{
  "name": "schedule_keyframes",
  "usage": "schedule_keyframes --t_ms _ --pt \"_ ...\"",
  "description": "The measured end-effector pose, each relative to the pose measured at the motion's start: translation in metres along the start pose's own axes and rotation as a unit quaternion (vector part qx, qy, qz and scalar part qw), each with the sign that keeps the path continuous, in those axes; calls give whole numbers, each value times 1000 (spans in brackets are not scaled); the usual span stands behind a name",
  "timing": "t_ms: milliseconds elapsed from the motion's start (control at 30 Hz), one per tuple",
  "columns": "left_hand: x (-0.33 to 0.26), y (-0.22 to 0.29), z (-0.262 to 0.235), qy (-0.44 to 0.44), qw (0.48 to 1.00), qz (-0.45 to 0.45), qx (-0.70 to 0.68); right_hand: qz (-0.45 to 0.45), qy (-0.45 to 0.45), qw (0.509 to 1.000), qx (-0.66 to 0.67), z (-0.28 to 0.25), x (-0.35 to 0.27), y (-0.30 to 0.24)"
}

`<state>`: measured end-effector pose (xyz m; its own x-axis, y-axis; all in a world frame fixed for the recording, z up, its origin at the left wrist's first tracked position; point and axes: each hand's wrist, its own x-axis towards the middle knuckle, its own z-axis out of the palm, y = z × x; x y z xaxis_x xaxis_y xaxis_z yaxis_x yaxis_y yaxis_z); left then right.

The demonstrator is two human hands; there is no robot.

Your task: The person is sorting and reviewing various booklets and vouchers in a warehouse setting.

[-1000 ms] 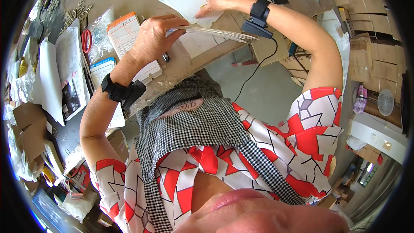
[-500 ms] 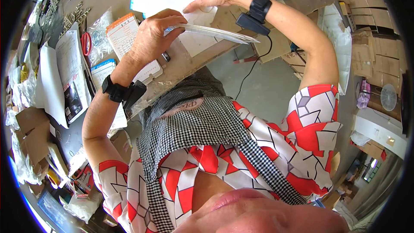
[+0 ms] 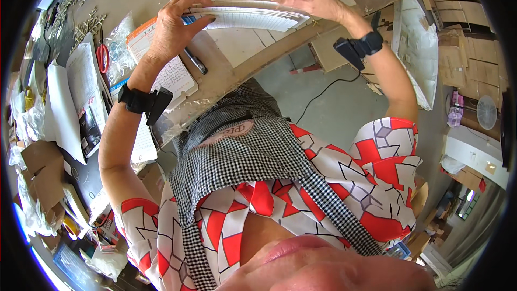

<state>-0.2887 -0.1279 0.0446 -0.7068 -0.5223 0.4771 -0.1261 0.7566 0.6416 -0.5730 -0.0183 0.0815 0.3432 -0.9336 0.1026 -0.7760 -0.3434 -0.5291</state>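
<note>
A thin pad of ruled paper sheets [image 3: 253, 19] is held up above the table, bowed and seen nearly edge-on. My left hand [image 3: 180, 21] pinches its left end, the thumb below and the fingers over the top. At the other end my right hand [image 3: 312, 1] is closed with bent fingers on the upper edge of the sheets. Below my left hand lie a dark pen [image 3: 195, 60] and a handwritten sheet [image 3: 175, 81]. An orange-topped form pad [image 3: 141, 39] is partly hidden behind my left wrist.
Red-handled scissors [image 3: 102, 58] and a clear plastic bag [image 3: 119, 48] lie left on the table [image 3: 226, 70]. Stacked papers [image 3: 81, 86] stand further left. A black cable [image 3: 328, 83] hangs from my right wrist device [image 3: 358, 48]. Flat cardboard [image 3: 468, 70] is piled at right.
My right hand has moved right, from the sheet lying on the table to the pad's right end. The pad is raised and turned more level. My left hand has moved slightly up and left.
</note>
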Motion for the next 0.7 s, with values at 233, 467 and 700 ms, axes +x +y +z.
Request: schedule_keyframes --t_ms 233,467,700 --pt "6 -8 13 5 995 -39 -90 142 298 849 413 51 -31 14" --pt "11 -2 28 5 983 -43 -179 136 402 757 497 76 3 -9" --pt "14 13 16 -108 969 82 207 118 374 740 546 79 2 -4"
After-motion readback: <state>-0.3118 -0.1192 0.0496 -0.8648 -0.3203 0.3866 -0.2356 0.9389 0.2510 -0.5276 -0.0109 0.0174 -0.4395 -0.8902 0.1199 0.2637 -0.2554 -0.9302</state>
